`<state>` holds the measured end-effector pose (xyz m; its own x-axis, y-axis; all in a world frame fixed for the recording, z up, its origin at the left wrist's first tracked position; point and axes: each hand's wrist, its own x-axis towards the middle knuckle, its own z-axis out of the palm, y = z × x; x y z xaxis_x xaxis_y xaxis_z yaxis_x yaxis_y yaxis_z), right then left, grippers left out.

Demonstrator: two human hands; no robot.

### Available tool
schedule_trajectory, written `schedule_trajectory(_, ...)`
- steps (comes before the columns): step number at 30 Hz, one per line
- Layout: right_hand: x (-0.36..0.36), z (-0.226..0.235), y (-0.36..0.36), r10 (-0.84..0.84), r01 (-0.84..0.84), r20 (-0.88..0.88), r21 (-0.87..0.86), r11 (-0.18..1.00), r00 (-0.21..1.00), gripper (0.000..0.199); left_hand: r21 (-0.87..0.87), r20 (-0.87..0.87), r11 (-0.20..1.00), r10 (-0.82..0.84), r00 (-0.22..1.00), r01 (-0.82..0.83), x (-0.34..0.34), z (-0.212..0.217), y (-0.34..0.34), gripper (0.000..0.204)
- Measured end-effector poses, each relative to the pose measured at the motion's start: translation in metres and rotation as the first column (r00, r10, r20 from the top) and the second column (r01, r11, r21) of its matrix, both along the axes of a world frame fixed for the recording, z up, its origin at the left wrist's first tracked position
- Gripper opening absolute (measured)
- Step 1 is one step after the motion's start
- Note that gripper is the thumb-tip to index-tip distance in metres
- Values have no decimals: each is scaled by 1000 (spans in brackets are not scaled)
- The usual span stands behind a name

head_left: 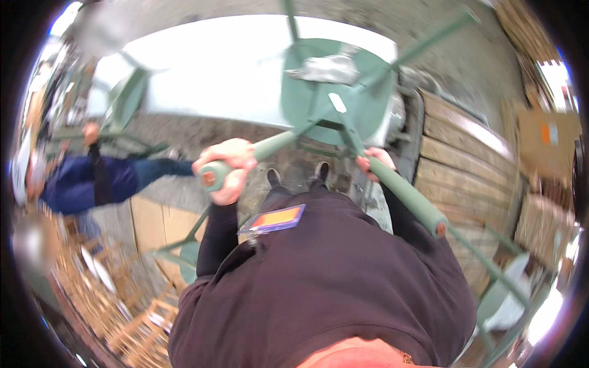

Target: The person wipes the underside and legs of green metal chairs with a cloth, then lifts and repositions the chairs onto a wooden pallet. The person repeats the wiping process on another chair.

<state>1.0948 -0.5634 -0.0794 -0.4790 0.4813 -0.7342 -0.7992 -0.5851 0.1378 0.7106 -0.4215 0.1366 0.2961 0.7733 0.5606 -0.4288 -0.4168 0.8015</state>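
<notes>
A green round-seated stool [373, 104] is held upside down over the near edge of a white-topped table [215, 67]. Its legs splay outward, two of them toward me. My left hand [228, 167] wraps around one leg near its end. Around the other near leg, closer to the seat, closes my right hand [375, 161]. A clear plastic bag [328, 69] and a small white label [337, 102] lie on the seat's underside. The picture is smeared by motion, so I cannot tell whether the seat touches the table.
At left a person in dark blue [92, 181] grips another green stool [127, 98]. A slatted wooden surface [463, 153] lies to the right, with cardboard boxes [548, 138] beyond. More green stools [503, 288] stand behind me at both sides; wooden frames [144, 325] crowd the lower left.
</notes>
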Motion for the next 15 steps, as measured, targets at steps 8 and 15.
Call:
schedule_trajectory(8, -30, -15, -30, -402, 400, -103, -46, 916, 910, 67, -265, -438, 947, 52, 897, -184, -24, 27, -29, 46)
schedule_trajectory(15, -107, -34, -62, -362, 462, 509, -80, 883, 781, 67, -465, -454, 849, 14, 891, -250, -160, 2, -80, 76)
